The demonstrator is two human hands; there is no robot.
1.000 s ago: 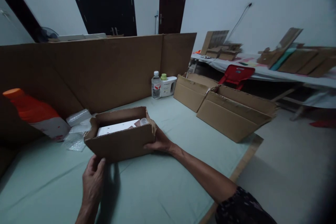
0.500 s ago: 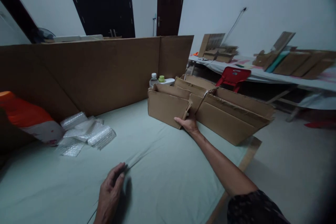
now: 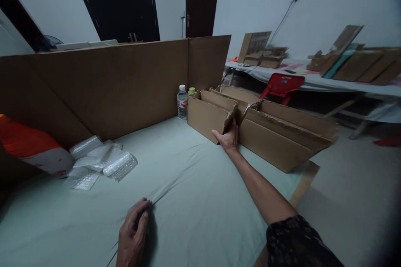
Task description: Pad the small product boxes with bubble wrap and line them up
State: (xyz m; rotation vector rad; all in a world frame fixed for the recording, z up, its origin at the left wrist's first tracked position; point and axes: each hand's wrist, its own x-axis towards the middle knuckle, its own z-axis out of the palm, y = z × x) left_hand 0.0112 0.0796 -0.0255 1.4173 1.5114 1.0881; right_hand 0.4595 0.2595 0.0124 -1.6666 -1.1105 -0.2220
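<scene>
My right hand point(image 3: 229, 137) grips the near right end of a small open-topped cardboard box point(image 3: 208, 117). The thumb lies along its front side, while the other fingers are partly hidden behind its end. Behind and to the right stands a longer cardboard box point(image 3: 275, 142), close to that hand. My left hand point(image 3: 134, 229) rests low over the pale green cloth point(image 3: 181, 225), fingers loosely bent and the thumb a little apart, holding nothing I can see. Creases in the cloth run from near its fingertips.
Bubble-wrap pieces point(image 3: 103, 160) lie at left beside an orange and white bag point(image 3: 37, 146). A clear bottle point(image 3: 182, 103) and a green-capped container point(image 3: 191, 90) stand behind the small box. A cardboard wall point(image 3: 125, 83) lines the back. Beyond are a red chair point(image 3: 283, 85) and another table.
My right hand has shifted the small box right and back, toward the longer box, uncovering more of the clear bottle. My left hand has hardly moved. The view has tilted slightly.
</scene>
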